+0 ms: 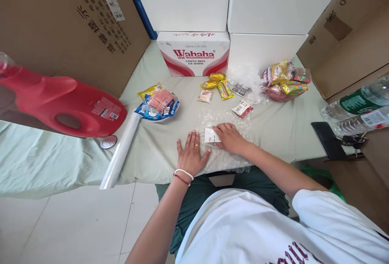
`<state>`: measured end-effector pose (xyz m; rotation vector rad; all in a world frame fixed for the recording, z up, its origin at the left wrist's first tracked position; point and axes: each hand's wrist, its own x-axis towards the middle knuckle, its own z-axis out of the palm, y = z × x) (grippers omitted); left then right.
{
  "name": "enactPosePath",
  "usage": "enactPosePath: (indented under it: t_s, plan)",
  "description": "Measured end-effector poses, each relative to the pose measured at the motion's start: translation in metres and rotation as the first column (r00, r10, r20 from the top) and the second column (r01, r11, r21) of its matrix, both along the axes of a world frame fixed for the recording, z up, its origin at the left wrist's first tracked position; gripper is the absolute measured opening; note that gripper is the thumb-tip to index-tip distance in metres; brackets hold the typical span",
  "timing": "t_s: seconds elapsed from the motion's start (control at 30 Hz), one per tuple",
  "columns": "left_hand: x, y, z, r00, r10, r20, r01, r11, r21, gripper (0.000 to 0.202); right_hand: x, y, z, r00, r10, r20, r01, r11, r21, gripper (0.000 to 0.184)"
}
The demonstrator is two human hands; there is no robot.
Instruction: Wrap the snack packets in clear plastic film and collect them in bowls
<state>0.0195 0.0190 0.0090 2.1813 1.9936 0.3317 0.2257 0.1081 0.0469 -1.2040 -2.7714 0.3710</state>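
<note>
A sheet of clear bubble wrap lies flat on the cloth-covered table in front of me. On it rests a small white packet with red and green print. My right hand is curled over the packet's right side, its fingertips partly hidden. My left hand lies flat with fingers stretched out, at the left edge of the wrap and holding nothing. Just beyond the wrap are a white-and-red snack packet, a small pale packet and several yellow snack packs.
Left stand a bowl of snacks, a clear film roll and a large red jug. A second, reddish bowl holds snacks at right. Boxes, including a Wahaha carton, line the back. Bottles and a phone lie right.
</note>
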Motion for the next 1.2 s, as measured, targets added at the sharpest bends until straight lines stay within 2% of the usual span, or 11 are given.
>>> enactPosePath:
  t_s: [0.13,0.23,0.33,0.43,0.53,0.67,0.83,0.9,0.97,1.07,1.2]
  plan:
    - [-0.024,0.000,0.000,0.986,-0.010,0.167,0.010,1.000,0.003,0.062,0.037,-0.024,0.004,0.970,0.085,-0.228,-0.071,0.995,0.066,0.067]
    - [-0.051,-0.006,0.004,0.949,-0.143,0.280,0.146,0.989,0.010,0.063,0.072,-0.058,0.001,0.931,0.165,-0.326,-0.152,0.986,0.065,0.062]
    - [-0.070,-0.014,0.009,0.909,-0.317,0.269,0.334,0.942,-0.019,0.075,0.095,-0.090,-0.017,0.945,0.165,-0.283,-0.157,0.986,0.051,0.060]
    - [-0.075,-0.016,0.010,0.907,-0.384,0.173,0.399,0.915,-0.060,0.072,0.101,-0.100,-0.030,0.942,0.083,-0.325,-0.081,0.997,0.018,0.035]
    - [-0.072,-0.005,0.008,0.926,-0.363,0.105,0.366,0.930,-0.010,0.065,0.097,-0.087,-0.022,0.887,-0.001,-0.461,-0.055,0.993,-0.108,0.025]
    - [-0.066,0.021,0.012,0.938,-0.316,0.143,0.311,0.949,0.058,0.045,0.094,-0.050,0.011,0.826,-0.133,-0.548,-0.052,0.949,-0.310,0.029]
    - [-0.057,0.057,0.011,0.931,-0.132,0.341,0.102,0.989,0.104,0.037,0.095,-0.005,0.024,0.859,-0.401,-0.319,0.220,0.851,-0.478,0.032]
    - [-0.053,0.068,0.006,0.940,0.024,0.339,-0.059,0.994,0.093,0.034,0.094,0.010,0.023,0.882,-0.463,-0.089,0.386,0.817,-0.428,0.025]
    - [-0.047,0.074,0.000,0.938,0.178,0.296,-0.213,0.973,0.093,0.029,0.090,0.021,0.025,0.869,-0.484,0.106,0.494,0.831,-0.257,0.021]
    - [-0.039,0.077,-0.004,0.922,0.273,0.276,-0.316,0.941,0.124,0.032,0.071,0.037,0.036,0.884,-0.449,0.129,0.458,0.887,-0.054,0.025]
    - [-0.026,0.076,0.003,0.913,0.331,0.238,-0.357,0.931,0.078,0.066,0.028,0.062,0.037,0.950,-0.307,0.054,0.308,0.952,0.005,0.040]
